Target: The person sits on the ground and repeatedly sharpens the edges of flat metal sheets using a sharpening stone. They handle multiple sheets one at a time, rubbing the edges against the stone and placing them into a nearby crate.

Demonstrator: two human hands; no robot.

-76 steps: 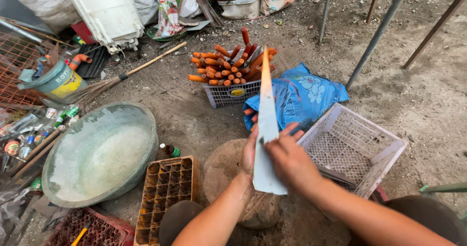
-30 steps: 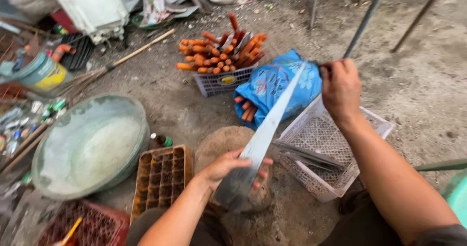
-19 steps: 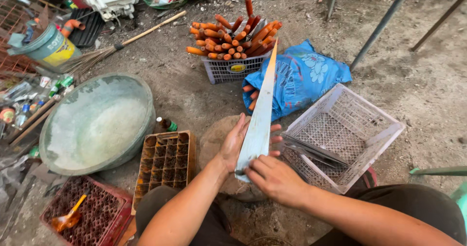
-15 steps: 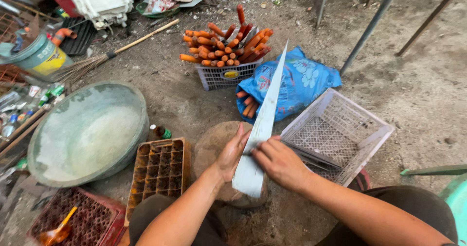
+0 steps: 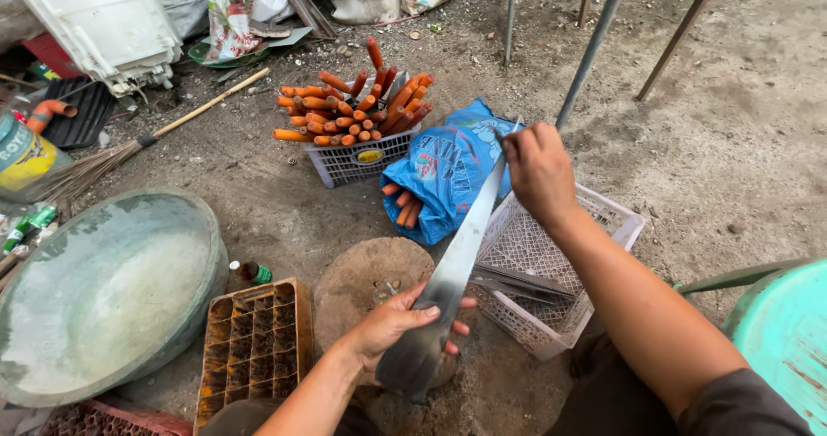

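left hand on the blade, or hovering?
Touching. The head view shows the left hand gripping the long metal blade, thumb on top, fingers curled beneath its wide end.

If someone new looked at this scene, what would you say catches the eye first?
The long bare metal blade crosses the centre, its tang end pinched in the right hand and its broad end cradled by the left hand above a round wooden block. Behind, orange handles bristle from a grey basket beside a blue bag.
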